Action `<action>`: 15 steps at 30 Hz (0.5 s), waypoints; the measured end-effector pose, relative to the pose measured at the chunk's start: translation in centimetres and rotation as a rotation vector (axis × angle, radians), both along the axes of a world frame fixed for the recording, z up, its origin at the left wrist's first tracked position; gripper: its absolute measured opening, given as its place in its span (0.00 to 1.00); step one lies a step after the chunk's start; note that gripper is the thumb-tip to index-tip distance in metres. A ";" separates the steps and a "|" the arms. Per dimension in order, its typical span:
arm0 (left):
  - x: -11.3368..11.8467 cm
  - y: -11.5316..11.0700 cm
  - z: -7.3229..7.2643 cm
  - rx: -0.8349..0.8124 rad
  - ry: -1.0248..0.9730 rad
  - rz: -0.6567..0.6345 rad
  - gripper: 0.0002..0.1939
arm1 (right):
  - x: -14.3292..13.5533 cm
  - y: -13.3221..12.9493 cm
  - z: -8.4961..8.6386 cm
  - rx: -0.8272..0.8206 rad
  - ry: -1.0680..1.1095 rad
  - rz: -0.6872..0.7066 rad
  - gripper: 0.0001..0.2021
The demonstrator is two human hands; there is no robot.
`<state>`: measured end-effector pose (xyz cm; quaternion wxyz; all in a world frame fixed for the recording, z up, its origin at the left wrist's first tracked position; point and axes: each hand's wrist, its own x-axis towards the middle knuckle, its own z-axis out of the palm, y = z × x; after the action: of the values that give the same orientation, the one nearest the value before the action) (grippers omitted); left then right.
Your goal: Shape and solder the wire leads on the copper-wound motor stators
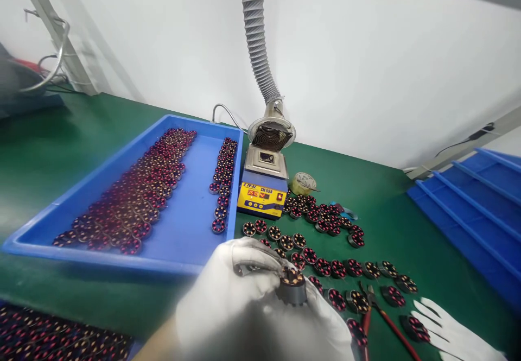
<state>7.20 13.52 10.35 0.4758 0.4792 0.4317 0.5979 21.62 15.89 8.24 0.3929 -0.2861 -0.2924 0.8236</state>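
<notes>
Nearside of the solder pot: one wound stator in hand, left hand pinching it, right hand closed against it. Left of pot, blue tray part-filled; right and nearside, loose stators outside it. Which are finished, cannot tell.

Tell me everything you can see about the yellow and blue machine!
The boxy machine stands upright on the green table. Its yellow front has glowing red numbers, small buttons below and a red switch at one side. On top is a shiny, metal-looking plate with a small opening. A round hood hangs close behind; I can't tell if they touch.
</notes>
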 end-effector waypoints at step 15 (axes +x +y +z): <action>2.8 -0.4 -1.1 -0.262 -0.358 0.002 0.14 | 0.7 0.1 -5.9 1.101 -0.662 -0.637 0.10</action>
<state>9.98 13.13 9.24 0.6025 0.2992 0.4146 0.6128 22.31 15.98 2.37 0.5920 -0.3525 -0.6718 0.2718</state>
